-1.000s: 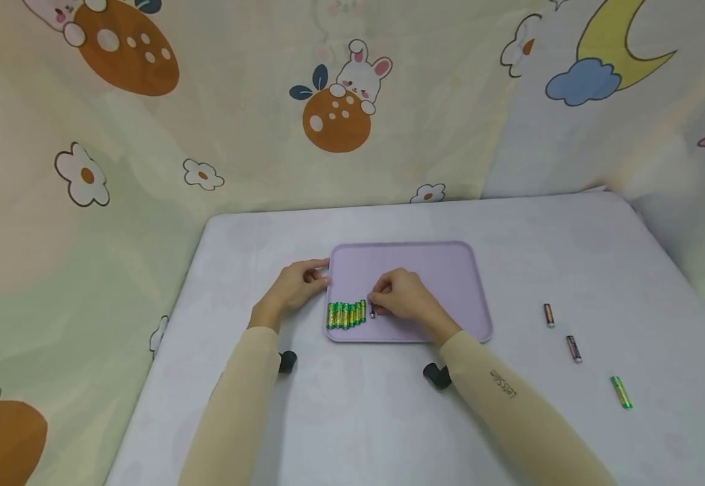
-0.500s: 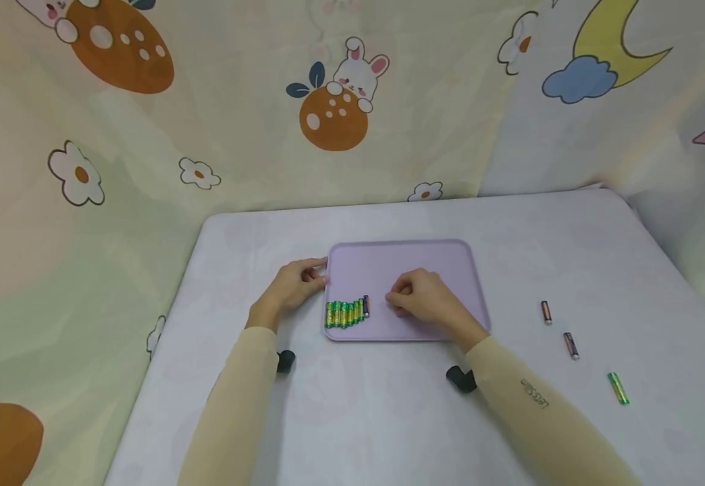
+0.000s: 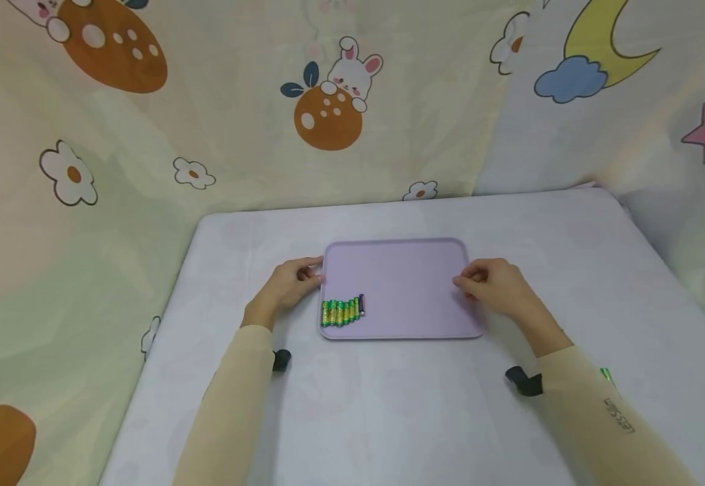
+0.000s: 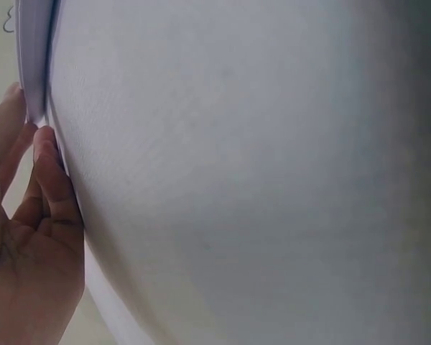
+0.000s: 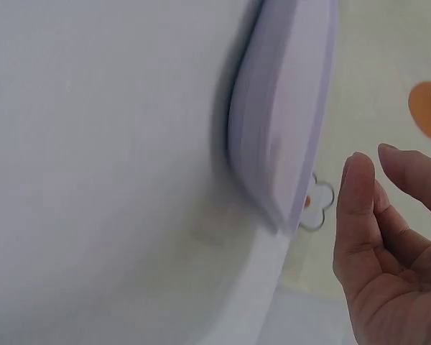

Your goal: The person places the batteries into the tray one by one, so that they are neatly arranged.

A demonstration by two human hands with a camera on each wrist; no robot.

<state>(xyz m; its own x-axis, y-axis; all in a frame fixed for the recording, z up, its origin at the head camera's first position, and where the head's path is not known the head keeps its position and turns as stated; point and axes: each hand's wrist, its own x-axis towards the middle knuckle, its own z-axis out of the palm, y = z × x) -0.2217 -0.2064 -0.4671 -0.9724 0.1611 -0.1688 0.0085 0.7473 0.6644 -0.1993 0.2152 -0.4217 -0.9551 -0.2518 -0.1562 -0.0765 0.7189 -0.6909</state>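
Observation:
A lilac tray [image 3: 401, 290] lies on the white table. In its lower left corner, several green batteries [image 3: 340, 312] stand side by side in a row. A thinner dark battery [image 3: 361, 305] closes the row on the right. My left hand [image 3: 285, 287] touches the tray's left edge with forefinger and thumb; the left wrist view shows the fingers [image 4: 54, 180] by the tray's wall. Over the tray's right edge is my right hand [image 3: 498, 287], holding nothing. In the right wrist view its thumb and forefinger are apart, beside the tray's corner [image 5: 273, 144].
A green battery [image 3: 606, 375] on the table at right shows only in part past the right sleeve [image 3: 608, 418]. Black camera mounts [image 3: 524, 381] stick out by both wrists. A patterned cloth [image 3: 237, 101] hangs behind the table.
My right hand has let go of the dark battery at the row's end and moved right to the tray's edge. The right arm now hides two batteries on the table. My left hand stays put.

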